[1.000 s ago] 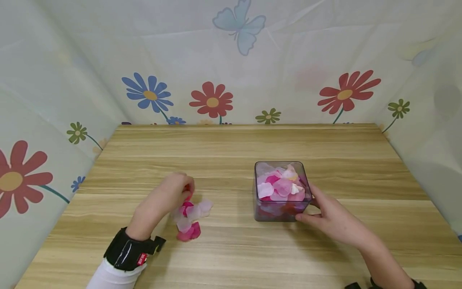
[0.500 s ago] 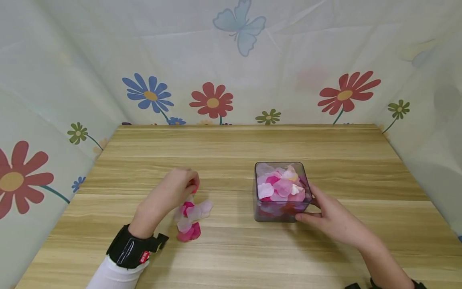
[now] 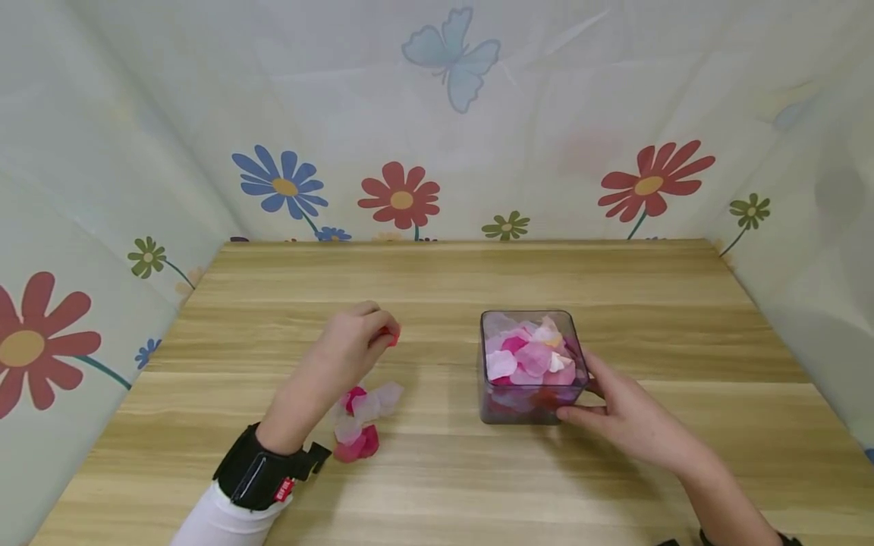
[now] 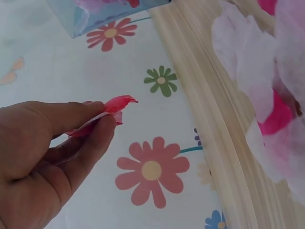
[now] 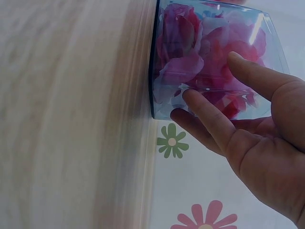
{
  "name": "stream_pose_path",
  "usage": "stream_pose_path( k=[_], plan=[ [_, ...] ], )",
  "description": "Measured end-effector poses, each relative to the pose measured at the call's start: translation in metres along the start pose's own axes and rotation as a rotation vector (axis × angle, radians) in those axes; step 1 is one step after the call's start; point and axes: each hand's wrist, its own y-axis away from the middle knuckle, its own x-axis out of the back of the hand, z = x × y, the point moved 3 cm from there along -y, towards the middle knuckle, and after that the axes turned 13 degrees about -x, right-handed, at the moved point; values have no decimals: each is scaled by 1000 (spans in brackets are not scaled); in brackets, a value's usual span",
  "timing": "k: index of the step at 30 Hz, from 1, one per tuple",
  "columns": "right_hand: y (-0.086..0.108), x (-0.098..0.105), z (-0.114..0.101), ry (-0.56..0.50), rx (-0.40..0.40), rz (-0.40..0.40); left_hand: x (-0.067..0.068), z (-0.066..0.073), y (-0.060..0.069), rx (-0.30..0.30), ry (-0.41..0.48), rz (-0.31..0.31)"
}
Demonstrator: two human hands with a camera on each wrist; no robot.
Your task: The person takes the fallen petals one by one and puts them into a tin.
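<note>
My left hand [image 3: 347,345] is raised off the table, pinching a red-pink petal [image 4: 120,102] between thumb and fingertips. Below it on the table lies a small pile of loose petals [image 3: 367,409], white, pale pink and deep pink. A square, clear, dark-tinted plastic box [image 3: 498,412] stands upright to the right, filled with petals [image 3: 534,358]. At the box's right front corner, my right hand [image 3: 631,417] holds it, thumb toward the front and fingers along the right side. In the right wrist view, the fingertips [image 5: 191,98] rest on the box wall.
The wood-grain table [image 3: 437,493] carries both the pile and the box. A white cloth [image 3: 328,98] printed with flowers and a butterfly encloses it at the back and sides. Table surface separates the pile from the box.
My left hand has lifted off the petal pile and moved right and farther back, with the red-pink petal between its fingers. The right hand and the box keep their place.
</note>
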Motion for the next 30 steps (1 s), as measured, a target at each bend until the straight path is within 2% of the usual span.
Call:
stream_pose_path(
  k=[13,20,30],
  plan=[
    [1,-2,0,-2,6,7,-4,24,-16,-141,46,170],
    [0,-2,1,-10,22,3,-9,33,-23,-175,67,223],
    [0,-1,0,-14,18,3,-11,50,-35,-204,102,266]
  ],
)
